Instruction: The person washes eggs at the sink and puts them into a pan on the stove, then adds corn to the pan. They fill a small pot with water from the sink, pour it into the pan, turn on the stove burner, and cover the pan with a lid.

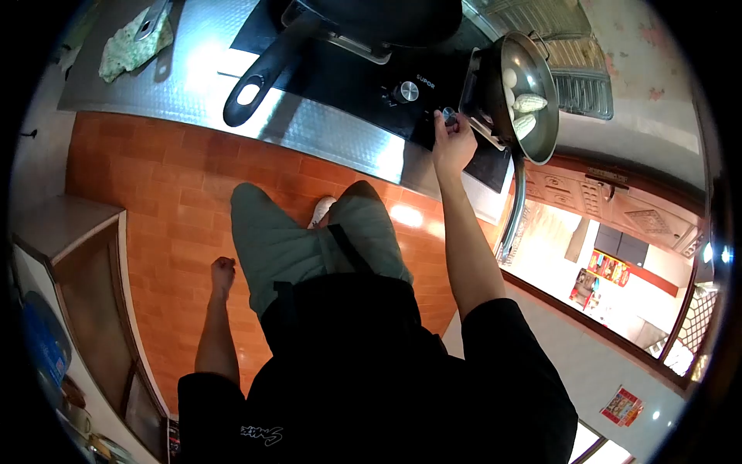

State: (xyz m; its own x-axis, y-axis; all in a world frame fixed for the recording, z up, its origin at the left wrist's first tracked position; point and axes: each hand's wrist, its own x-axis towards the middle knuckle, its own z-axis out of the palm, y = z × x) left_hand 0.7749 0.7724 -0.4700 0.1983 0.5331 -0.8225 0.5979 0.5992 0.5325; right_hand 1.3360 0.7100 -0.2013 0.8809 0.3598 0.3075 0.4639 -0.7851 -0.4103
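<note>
My right hand (454,147) pinches the right stove knob (449,116) on the black glass cooktop (355,97). Just beyond it, a steel pan (547,85) on the right burner holds pale corn (530,104) and white, egg-like pieces (508,77). The left knob (407,91) is untouched. A large dark wok with a black handle (267,81) rests on the left burner. Down at my side, away from the counter, my left hand (222,272) is curled closed; whether anything is inside cannot be seen.
A green-and-white cloth (135,46) with a metal utensil on it lies at the counter's far left. The steel pan's handle (513,213) projects past the counter's front edge. A cabinet (73,224) stands at left, above the orange tiled floor (166,201).
</note>
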